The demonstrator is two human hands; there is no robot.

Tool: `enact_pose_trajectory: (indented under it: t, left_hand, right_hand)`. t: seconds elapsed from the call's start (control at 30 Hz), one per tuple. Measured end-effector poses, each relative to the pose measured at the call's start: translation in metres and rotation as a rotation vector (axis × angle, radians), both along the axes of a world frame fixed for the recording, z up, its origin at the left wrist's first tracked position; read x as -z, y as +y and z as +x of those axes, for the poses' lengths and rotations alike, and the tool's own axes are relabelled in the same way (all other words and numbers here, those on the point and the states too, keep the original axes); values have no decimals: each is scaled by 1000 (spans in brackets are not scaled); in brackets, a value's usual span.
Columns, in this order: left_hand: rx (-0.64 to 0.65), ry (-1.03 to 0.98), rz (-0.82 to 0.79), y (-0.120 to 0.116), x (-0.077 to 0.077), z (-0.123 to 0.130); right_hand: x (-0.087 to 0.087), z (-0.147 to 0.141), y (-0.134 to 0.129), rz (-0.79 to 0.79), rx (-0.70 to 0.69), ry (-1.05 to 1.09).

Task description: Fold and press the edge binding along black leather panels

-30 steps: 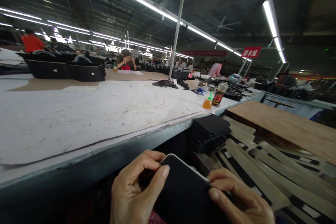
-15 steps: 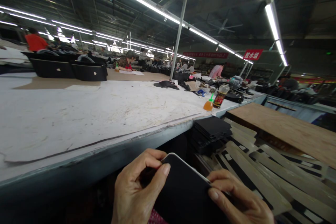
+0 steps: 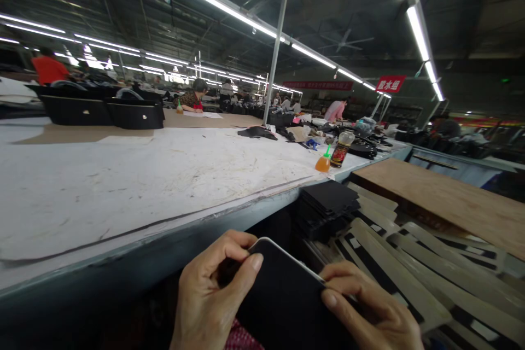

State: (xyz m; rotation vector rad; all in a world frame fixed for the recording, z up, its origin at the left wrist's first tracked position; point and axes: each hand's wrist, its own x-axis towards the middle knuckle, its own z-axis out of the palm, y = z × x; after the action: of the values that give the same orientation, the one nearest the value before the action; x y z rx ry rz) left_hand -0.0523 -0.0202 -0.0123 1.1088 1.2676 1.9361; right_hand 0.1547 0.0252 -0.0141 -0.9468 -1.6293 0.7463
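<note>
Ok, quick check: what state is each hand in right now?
Left hand: closed, pinching a flat, pale-edged black panel near its rounded corner.
Right hand: closed, pinching the same panel farther along that edge.

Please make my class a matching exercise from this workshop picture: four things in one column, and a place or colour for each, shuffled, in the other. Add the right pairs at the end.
Column one
1. Black panel with a pale edge
2. Small bottle with a green tip
3. Stack of black pieces
4. Raised sign

Column two
A. Red with pale characters
B. Pinched by the left hand and the right hand
C. Beside the pale pieces with black strips
D. Orange-bodied, standing on the white-topped table

Right pairs: 1-B, 2-D, 3-C, 4-A
</note>
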Motion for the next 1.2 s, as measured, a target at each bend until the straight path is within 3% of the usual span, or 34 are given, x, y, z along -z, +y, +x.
enact_pose_trajectory:
  t: [0.1,0.47,0.7,0.8,0.97,1.2]
  left_hand:
    - [48,15,27,3,6,-6]
    - [14,-45,71,12,13,-4]
    - [-27,-158,-3,8,8,1]
    - [-72,-77,-84,5,4,0]
    - [53,125,-90,1,0,-6]
    - [-21,341,-220,2,-3,-1]
  right_hand:
    - [-2,-1,-1,-4,-12,-8]
    - [-3,-6,-6,-38,45,45]
    - [-3,-5,-5,-17,64,49]
    - [-3,-4,-4,-19,47,37]
    - [0,-4,-3,-10,30,3]
    - [4,-3,-2,12,-17,-15]
